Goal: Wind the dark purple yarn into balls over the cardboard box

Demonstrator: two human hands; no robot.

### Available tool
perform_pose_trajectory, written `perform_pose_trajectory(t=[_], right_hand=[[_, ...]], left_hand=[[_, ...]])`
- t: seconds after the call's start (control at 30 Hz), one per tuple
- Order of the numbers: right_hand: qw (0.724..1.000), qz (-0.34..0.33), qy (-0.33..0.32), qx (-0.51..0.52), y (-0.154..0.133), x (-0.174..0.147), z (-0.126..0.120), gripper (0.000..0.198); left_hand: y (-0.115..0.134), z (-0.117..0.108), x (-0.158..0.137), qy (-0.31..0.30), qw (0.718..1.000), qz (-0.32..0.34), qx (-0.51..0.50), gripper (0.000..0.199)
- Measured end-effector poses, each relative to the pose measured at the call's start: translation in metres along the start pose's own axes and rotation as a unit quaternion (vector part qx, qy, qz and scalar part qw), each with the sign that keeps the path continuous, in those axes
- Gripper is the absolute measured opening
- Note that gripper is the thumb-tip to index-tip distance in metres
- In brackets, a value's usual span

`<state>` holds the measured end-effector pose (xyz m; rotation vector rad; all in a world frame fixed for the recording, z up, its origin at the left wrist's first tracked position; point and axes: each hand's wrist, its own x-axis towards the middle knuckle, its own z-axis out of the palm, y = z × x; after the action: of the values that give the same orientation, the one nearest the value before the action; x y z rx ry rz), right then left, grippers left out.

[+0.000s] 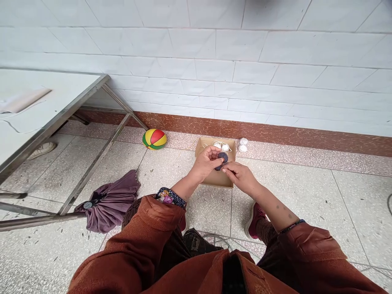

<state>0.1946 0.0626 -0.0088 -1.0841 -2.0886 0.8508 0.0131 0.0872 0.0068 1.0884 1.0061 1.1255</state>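
My left hand [206, 162] is closed around a small ball of dark grey yarn [223, 157], held above an open cardboard box [219, 179]. The fingertips of my right hand [240, 175] are pinched together at the lower right side of that ball, seemingly on its yarn; the strand itself is too fine to make out clearly. Inside the box, near its far wall, lie white balls of yarn [225, 148], partly covered by my left hand. Two more white yarn balls [243, 145] rest on the floor just right of the box.
A yellow, red and green ball [154, 139] lies by the tiled wall [183, 69]. To the left stands a metal-framed table [70, 87], with a folded purple umbrella [113, 200] by its lower bar. A shoe [43, 150] shows beneath the table. A black bag-like thing [199, 243] sits between my feet.
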Motion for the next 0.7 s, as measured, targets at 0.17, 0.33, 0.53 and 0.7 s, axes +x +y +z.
perform_pose_trajectory(t=[0.17,0.33,0.53,0.7], right_hand=[[0.995,-0.032,0.091,0.013,-0.004,0.005,-0.016,0.021],[0.990,0.006,0.142,0.013,-0.001,0.009,-0.023,0.021],[0.984,0.069,0.152,0.060,0.001,0.010,-0.017,0.021],[0.982,0.115,0.117,0.096,0.004,0.008,-0.012,0.022]], left_hand=[[-0.002,-0.002,-0.002,-0.032,0.998,-0.044,0.019,0.042],[0.000,-0.001,-0.008,-0.145,0.986,-0.078,-0.038,0.051],[0.006,0.002,-0.012,-0.174,0.974,-0.076,-0.125,0.051],[0.009,0.004,-0.016,-0.169,0.966,-0.106,-0.161,0.038]])
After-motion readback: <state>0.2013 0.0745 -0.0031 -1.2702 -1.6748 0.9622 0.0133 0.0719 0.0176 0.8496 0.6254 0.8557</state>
